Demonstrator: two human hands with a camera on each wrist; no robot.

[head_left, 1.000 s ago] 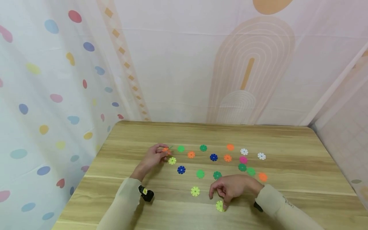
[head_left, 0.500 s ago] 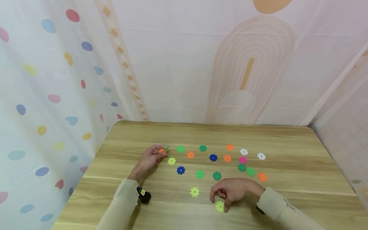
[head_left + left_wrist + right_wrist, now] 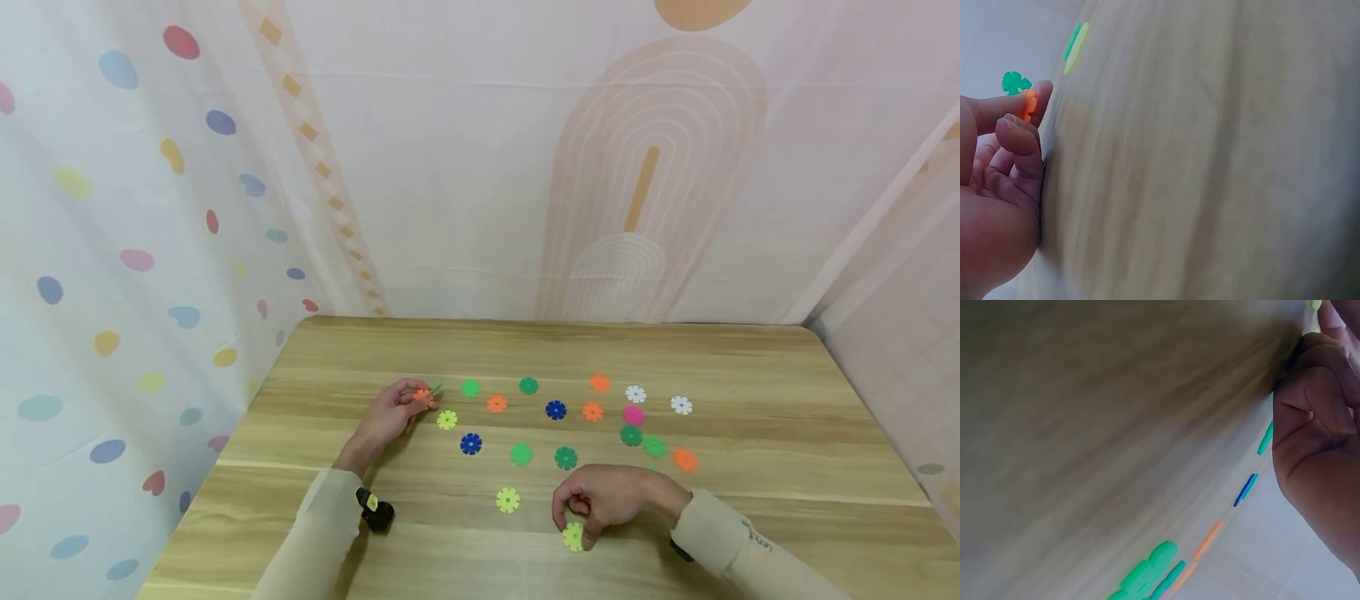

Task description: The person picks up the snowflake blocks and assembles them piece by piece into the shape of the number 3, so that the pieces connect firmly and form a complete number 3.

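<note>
Several flat snowflake-shaped plastic discs in green, orange, blue, white, pink and yellow lie scattered on a wooden table [image 3: 750, 367]. My left hand [image 3: 390, 417] pinches an orange disc [image 3: 422, 394] joined to a green disc [image 3: 436, 388]; in the left wrist view the orange disc [image 3: 1029, 104] sits between thumb and forefinger with the green disc [image 3: 1015, 82] behind it. My right hand [image 3: 600, 500] curls over a yellow-green disc [image 3: 573, 537] at the table's front, fingertips touching its edge. In the right wrist view only curled fingers [image 3: 1319, 406] show.
A yellow-green disc [image 3: 507, 500] lies left of the right hand, another [image 3: 447, 419] beside the left hand. Blue discs [image 3: 471, 443] [image 3: 556, 409] and green discs [image 3: 521, 454] lie mid-table. Patterned curtains hang round the table's far and side edges.
The right hand has drawn its fingers closer round the yellow-green disc. The left hand has stayed almost still with its orange and green discs.
</note>
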